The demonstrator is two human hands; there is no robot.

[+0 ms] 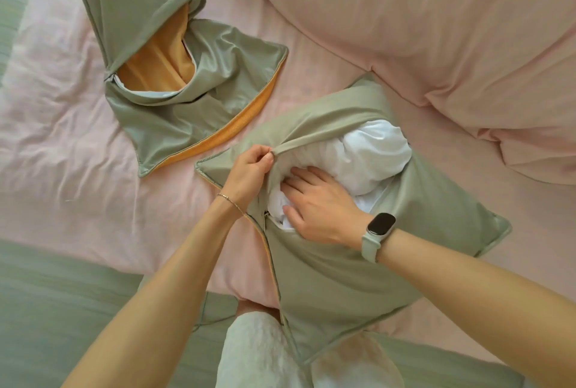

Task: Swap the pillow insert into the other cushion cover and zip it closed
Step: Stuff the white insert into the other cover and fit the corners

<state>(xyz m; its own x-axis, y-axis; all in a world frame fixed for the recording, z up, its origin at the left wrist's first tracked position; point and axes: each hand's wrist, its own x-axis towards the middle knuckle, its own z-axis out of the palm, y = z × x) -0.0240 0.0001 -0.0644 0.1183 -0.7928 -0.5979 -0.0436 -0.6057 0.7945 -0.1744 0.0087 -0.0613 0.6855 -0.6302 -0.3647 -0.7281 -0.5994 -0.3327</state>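
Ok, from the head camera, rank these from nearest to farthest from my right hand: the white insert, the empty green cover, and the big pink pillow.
1. White insert: directly under the right hand, which presses on it.
2. Big pink pillow: above and to the right, at the top of the bed.
3. Empty green cover: upper left, beyond the left hand.
The last two are close; the ranking is tentative.

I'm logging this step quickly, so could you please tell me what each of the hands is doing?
Left hand: pinches the cushion cover's opening edge.
Right hand: open, fingers flat, pressing the white insert.
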